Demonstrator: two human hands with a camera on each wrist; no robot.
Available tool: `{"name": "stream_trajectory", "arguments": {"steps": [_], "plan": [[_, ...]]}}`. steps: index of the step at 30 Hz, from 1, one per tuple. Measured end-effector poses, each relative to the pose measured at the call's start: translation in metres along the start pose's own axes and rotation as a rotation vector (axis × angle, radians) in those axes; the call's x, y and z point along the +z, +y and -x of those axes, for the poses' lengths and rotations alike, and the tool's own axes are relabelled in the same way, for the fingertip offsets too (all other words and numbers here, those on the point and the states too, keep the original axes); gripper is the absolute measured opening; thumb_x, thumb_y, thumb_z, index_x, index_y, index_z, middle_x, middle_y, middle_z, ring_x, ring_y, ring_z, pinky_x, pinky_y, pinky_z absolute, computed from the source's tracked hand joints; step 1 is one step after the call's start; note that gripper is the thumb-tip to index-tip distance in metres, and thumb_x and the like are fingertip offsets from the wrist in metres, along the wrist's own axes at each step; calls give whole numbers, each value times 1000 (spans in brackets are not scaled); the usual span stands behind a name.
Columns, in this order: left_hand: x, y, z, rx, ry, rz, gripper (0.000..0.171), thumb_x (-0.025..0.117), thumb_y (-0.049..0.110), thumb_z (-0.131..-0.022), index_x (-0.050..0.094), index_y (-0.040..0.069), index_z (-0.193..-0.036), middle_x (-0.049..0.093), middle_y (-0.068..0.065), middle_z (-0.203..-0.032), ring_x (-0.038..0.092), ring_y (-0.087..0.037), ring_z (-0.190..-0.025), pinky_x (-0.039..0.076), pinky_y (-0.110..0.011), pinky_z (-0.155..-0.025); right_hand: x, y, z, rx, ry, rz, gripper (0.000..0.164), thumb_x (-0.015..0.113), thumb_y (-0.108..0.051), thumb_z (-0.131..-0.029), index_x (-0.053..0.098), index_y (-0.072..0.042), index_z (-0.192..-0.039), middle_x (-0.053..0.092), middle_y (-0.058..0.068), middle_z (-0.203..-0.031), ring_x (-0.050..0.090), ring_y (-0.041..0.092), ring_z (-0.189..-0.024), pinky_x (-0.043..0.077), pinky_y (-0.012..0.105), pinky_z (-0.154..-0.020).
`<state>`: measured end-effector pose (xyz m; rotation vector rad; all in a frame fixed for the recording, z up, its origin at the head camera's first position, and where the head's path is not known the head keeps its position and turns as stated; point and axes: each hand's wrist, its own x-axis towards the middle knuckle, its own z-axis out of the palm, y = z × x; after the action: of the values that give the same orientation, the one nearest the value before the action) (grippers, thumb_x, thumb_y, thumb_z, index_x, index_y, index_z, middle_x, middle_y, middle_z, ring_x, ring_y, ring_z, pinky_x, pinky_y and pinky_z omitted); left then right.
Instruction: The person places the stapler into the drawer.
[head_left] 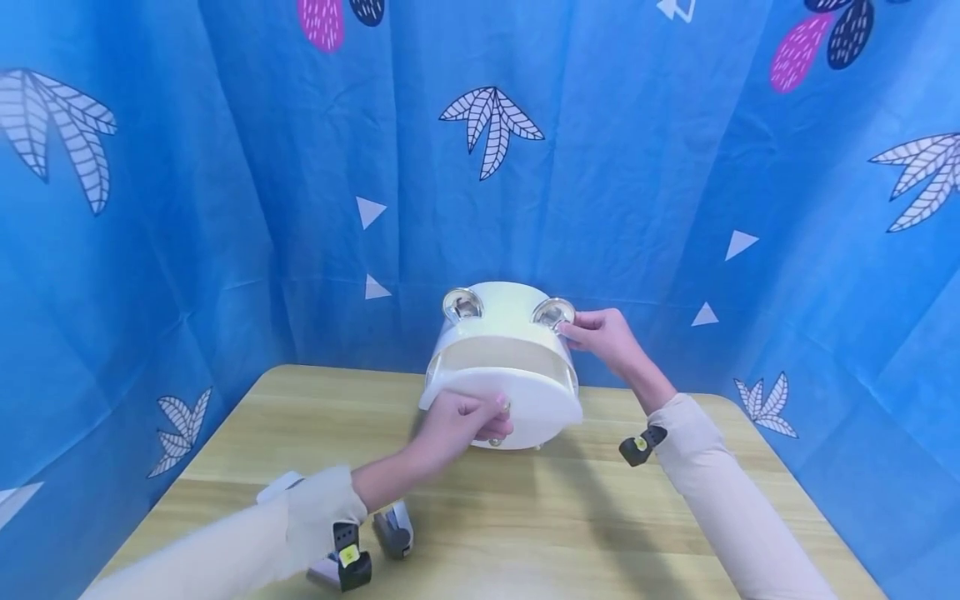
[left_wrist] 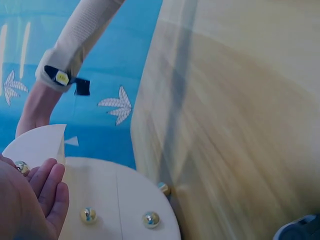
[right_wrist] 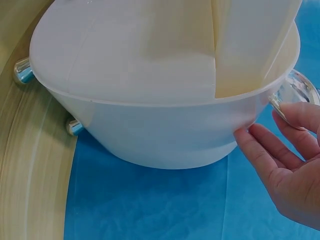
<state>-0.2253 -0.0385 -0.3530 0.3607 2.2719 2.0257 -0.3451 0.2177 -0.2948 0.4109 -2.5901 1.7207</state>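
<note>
A: Your left sleeve (head_left: 217,533) is hanging over some grey thing (head_left: 394,532) lol. Grip check?
B: Your left hand (head_left: 457,427) is pinching the drawer knob (head_left: 506,407), your right hand (head_left: 609,340) is gripping a shiny ring (head_left: 553,302). Box (head_left: 513,307) is sitting on the table (head_left: 705,508) btw.

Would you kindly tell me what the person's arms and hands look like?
The left hand and right hand are bare, without gloves. The left sleeve and right sleeve are long and off-white. Each bears a small black device on a black strap, with a yellow marking.
</note>
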Motion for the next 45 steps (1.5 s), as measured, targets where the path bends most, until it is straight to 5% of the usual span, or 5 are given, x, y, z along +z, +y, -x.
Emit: {"name": "stream_trajectory", "arguments": {"steps": [9, 26, 33, 38, 45], "plan": [[4, 0, 20, 46, -25, -3, 37, 69, 30, -98, 77, -6, -98, 79, -17, -92, 79, -24, -90, 61, -34, -90, -1, -1, -1, 4, -12, 2, 38, 66, -17, -100, 65, 6, -130, 64, 27, -133, 63, 35, -125, 56, 41, -99], [-1, 0, 38, 123, -112, -187, 32, 65, 33, -100, 80, 5, -96, 80, -10, -91, 78, -17, -86, 61, -31, -88, -7, 2, 2, 8, 23, 2, 39, 67, -18, -99, 64, 6, -131, 66, 26, -130, 69, 8, -104, 55, 44, -100], [-30, 3, 43, 207, -367, -592, 29, 68, 35, -98, 78, 11, -112, 79, 0, -109, 73, -11, -101, 58, -27, -91, -7, 5, 3, -4, 27, 41, 37, 68, -21, -99, 69, 6, -124, 75, 8, -109, 68, 2, -96, 57, 42, -97], [-52, 0, 51, 234, -591, -931, 41, 73, 37, -93, 71, 15, -127, 72, 3, -128, 67, -13, -120, 54, -32, -103, -6, 2, 0, -15, 22, 44, 37, 68, -21, -99, 69, 5, -124, 75, 13, -113, 68, 2, -96, 58, 39, -95], [-80, -27, 53, 305, -619, -1161, 55, 87, 32, -77, 70, 20, -129, 71, 6, -126, 65, -15, -118, 56, -35, -99, -3, 1, -3, -13, -4, 24, 38, 68, -19, -99, 67, 7, -126, 73, 19, -119, 69, 2, -96, 58, 38, -94]]}}
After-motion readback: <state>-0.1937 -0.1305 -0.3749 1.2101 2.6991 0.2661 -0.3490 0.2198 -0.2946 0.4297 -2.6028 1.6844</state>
